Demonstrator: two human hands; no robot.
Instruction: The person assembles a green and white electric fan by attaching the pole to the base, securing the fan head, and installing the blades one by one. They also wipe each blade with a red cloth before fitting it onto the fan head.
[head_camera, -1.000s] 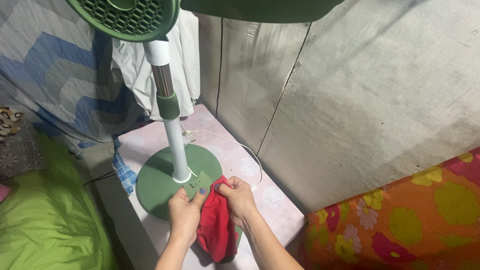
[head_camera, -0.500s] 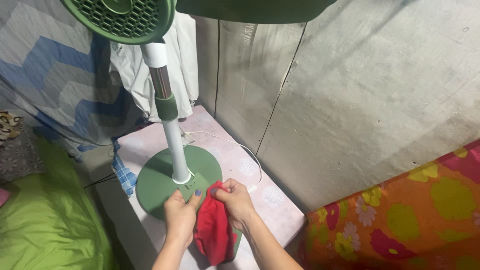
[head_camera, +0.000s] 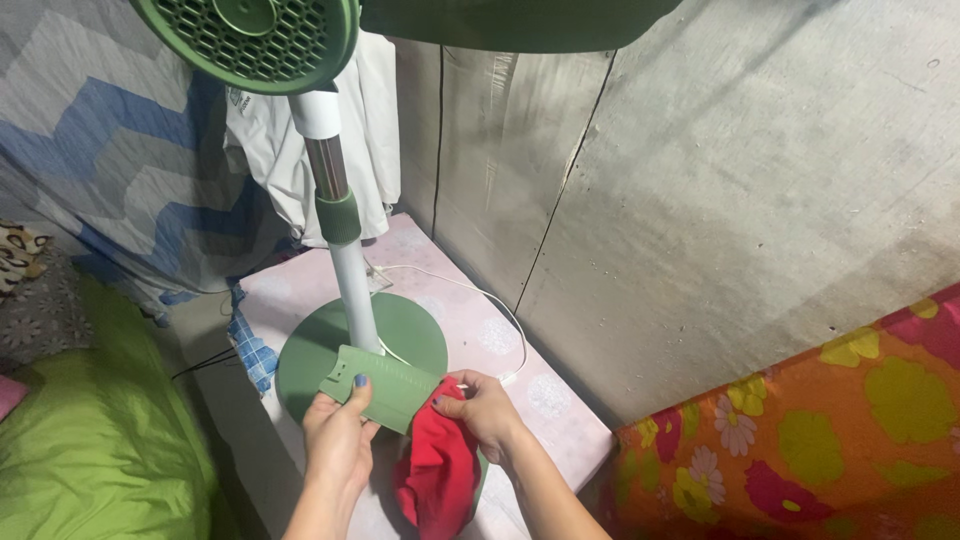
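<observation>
Bare concrete wall (head_camera: 750, 200), bench (head_camera: 560, 420) under pink floral cover. I see left hand (head_camera: 338, 435), fingers pinched on green plastic panel (head_camera: 385, 385), tilted up clear of fan base (head_camera: 415, 325), likely exposing face. Right hand (head_camera: 485, 410) fingers bunched on red cloth (head_camera: 440, 475), pressed against panel's lower edge, cloth hanging below fingers.

A cramped sleeping corner of a home, shown by the green bedsheet (head_camera: 90, 450) at the left, a flowered orange mattress (head_camera: 820, 440) at the right, a zigzag curtain (head_camera: 110, 170) and white shirt (head_camera: 290, 150) hanging behind, a standing fan (head_camera: 340, 250) and bare concrete walls (head_camera: 720, 200).
</observation>
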